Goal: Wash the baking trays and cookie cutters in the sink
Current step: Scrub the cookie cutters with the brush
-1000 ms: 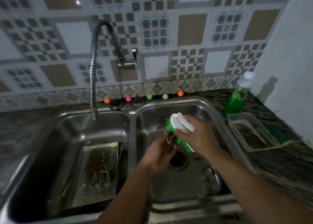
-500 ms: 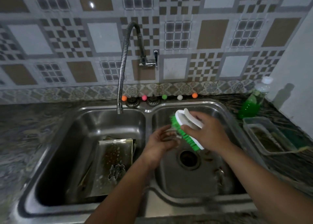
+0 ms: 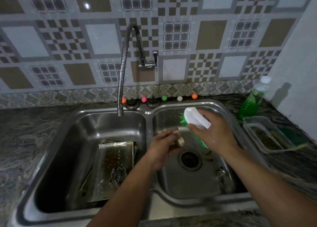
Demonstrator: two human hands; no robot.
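Observation:
Over the right basin of the steel double sink, my right hand grips a white-handled scrub brush with green bristles. Just left of it, my left hand pinches a small metal cookie cutter above the drain; brush and cutter are slightly apart. In the left basin a dirty baking tray leans against others, and a shaped cookie cutter rests on it. Another small metal piece lies in the right basin.
A flexible tap hangs over the left basin. A bottle of green dish soap and a clear plastic container stand on the counter at right. Several coloured balls and two strainers line the sink's back rim.
The view has shifted left. The brush has lifted up and away from the cutter in my left hand, which has turned so the cutter now shows.

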